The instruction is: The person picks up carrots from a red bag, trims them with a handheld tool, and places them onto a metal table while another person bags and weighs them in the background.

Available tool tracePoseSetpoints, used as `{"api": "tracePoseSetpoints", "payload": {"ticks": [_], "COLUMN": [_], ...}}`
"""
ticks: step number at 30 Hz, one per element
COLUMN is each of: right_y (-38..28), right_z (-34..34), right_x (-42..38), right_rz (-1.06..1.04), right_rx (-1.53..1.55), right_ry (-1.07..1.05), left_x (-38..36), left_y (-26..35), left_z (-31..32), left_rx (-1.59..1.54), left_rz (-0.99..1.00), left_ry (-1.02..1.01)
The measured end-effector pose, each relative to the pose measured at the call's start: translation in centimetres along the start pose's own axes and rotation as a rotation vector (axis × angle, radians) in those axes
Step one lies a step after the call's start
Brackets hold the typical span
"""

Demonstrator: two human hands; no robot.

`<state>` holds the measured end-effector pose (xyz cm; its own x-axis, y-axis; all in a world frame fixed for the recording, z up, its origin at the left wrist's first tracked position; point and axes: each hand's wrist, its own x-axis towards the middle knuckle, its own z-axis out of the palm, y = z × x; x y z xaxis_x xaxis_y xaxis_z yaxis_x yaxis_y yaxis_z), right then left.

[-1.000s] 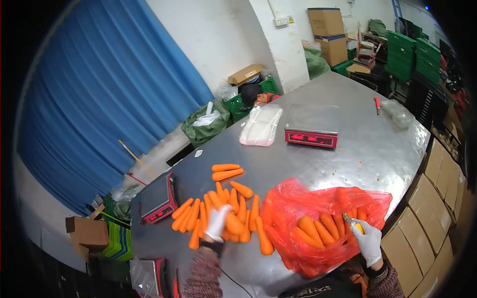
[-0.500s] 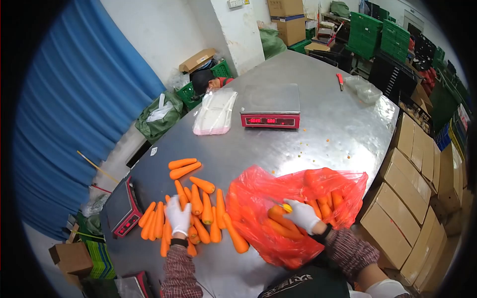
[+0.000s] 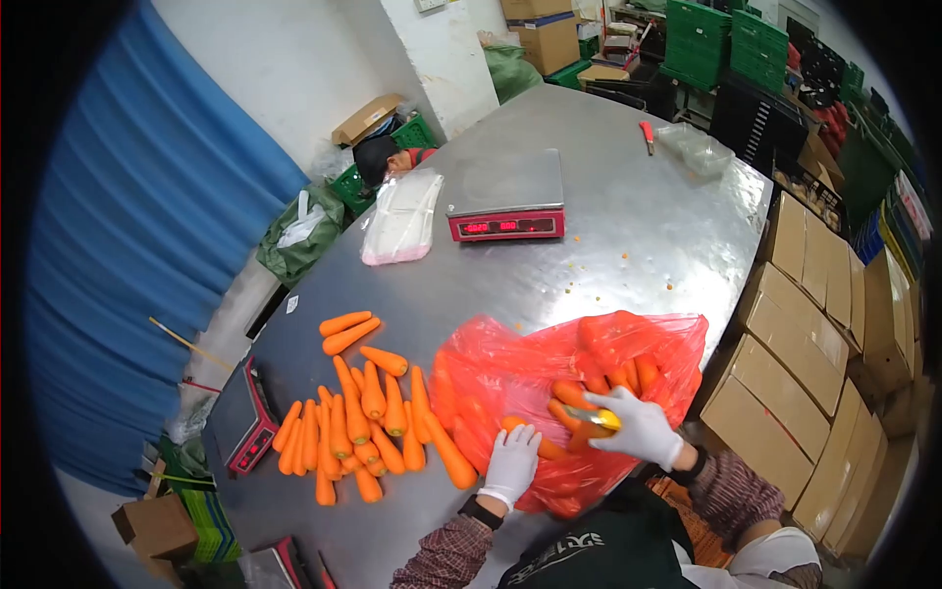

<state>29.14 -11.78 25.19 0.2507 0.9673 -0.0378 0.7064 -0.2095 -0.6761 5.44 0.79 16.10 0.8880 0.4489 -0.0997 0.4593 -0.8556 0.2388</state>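
Observation:
My left hand [image 3: 512,466], in a white glove, is at the near left edge of a red plastic bag [image 3: 481,358], its fingers over a carrot [image 3: 551,450] at the bag's mouth. My right hand [image 3: 643,428], also gloved, is closed around a small yellow-handled tool [image 3: 607,419] with a short metal part, held over the carrots in the bag. Its exact kind is hard to make out. More carrots [image 3: 638,373] show inside the bag, some through the thin plastic. Left of the bag lies a loose pile of carrots [image 3: 353,417], roughly side by side.
On the metal table [image 3: 628,211] stand a red scale [image 3: 505,226] and another scale [image 3: 257,432] at the left edge. Clear plastic bags [image 3: 404,216] and a red-handled tool [image 3: 647,137] lie farther back. Cardboard boxes [image 3: 775,393] line the right side. A person's dark cap [image 3: 375,160] shows beyond the table.
My left hand has left the carrot pile and moved right to the bag. My right hand has shifted slightly right with the yellow-handled tool. The view has shifted a little.

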Motion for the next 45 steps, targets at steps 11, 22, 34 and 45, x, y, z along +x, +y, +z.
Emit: {"api": "tracePoseSetpoints", "payload": {"ticks": [11, 22, 34, 45], "right_y": [4.1, -1.0, -6.0, -3.6], "right_z": [-1.6, -1.1, -1.3, 0.0], "right_x": [-8.6, -5.3, -1.4, 2.1], "right_rz": [0.52, 0.426, 0.326, 0.214], "right_rx": [0.954, 1.621, 1.206, 0.824], "right_ry": [0.416, 0.015, -0.189, -0.339], "left_x": [6.2, 1.5, -0.1, 0.7], "left_y": [-0.6, 4.2, 5.5, 5.7], "left_z": [-1.6, -17.3, -16.6, -15.4], "left_rx": [-0.032, -1.092, -1.855, -1.626], "left_rz": [0.276, -0.128, 0.129, 0.088], "left_ry": [-0.295, 0.59, 0.328, 0.495]}}
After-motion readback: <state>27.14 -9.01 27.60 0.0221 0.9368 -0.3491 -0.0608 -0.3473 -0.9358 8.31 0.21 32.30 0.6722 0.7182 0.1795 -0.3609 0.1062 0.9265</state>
